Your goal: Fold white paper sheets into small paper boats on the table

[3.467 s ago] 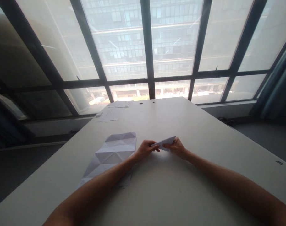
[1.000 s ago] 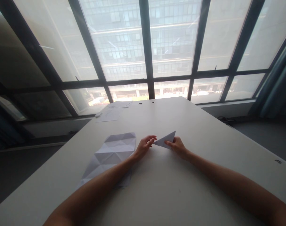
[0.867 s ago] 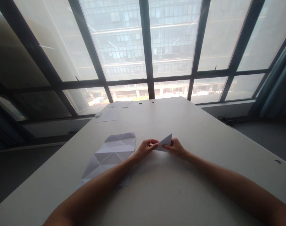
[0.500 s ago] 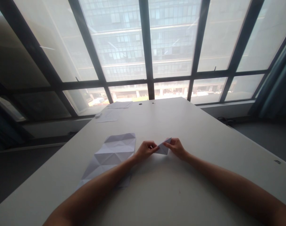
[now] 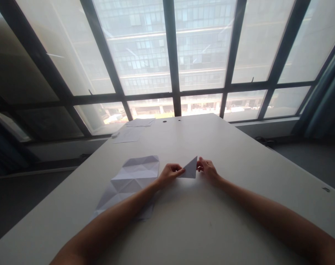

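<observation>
A small piece of white paper (image 5: 190,170), folded into a triangle with its point up, is held a little above the tabletop. My left hand (image 5: 170,173) pinches its left corner, thumb on the near face. Beside the upright right edge is my right hand (image 5: 208,170), its fingers loosely bent and apart, not gripping the paper. Whether a fingertip touches that edge I cannot tell. Left of my hands lies a larger creased sheet of paper (image 5: 134,171), partly covered by my left forearm.
The white table (image 5: 233,217) narrows away toward tall framed windows (image 5: 200,44). More flat paper sheets (image 5: 127,135) and a small white object (image 5: 115,135) lie at the far left. A dark round hole (image 5: 164,121) shows near the far edge. Curtains (image 5: 322,99) hang on the right.
My right hand has let go of the folded paper and moved slightly right. The paper has turned so its point stands up, with more of its face visible. My left hand keeps its pinch.
</observation>
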Tool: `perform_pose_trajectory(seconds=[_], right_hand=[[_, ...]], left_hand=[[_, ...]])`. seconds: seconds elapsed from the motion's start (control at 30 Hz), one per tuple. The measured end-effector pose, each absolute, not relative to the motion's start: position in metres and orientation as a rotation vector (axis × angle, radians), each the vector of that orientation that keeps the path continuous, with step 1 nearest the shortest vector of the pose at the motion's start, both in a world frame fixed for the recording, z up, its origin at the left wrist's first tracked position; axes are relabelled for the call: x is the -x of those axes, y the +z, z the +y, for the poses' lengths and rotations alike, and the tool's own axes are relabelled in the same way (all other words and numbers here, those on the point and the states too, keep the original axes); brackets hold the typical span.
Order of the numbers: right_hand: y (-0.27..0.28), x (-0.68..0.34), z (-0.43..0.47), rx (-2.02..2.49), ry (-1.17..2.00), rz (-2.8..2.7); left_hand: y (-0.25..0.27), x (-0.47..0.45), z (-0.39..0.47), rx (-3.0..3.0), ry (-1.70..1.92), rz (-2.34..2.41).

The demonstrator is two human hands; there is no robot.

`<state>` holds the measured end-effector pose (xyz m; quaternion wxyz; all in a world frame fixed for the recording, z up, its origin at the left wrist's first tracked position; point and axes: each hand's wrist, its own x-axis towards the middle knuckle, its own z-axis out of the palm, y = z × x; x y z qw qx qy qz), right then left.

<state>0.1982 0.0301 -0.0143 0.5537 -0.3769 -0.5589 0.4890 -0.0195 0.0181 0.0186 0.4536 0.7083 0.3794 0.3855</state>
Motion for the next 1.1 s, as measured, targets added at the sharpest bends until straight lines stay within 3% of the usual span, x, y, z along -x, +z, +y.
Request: perform_pose_trajectory(seconds=[0.13, 0.4, 0.77, 1.1], right_hand=[[-0.015, -0.197, 0.025, 0.892, 1.133, -1.746], [-0.008, -0.197, 0.017, 0.965, 1.076, -1.902], [-0.005, -0.196, 0.020, 0.977, 0.997, -1.645], [-0.001, -0.197, 0.018, 0.989, 1.006, -1.536]], left_hand=[[0.019, 0.020, 0.018, -1.679, 1.013, 0.950], [0.021, 0.018, 0.017, -1.772, 0.859, 0.945], [0.020, 0.018, 0.020, -1.696, 0.954, 0.976], [0.020, 0.018, 0.017, -1.817, 0.826, 1.009]])
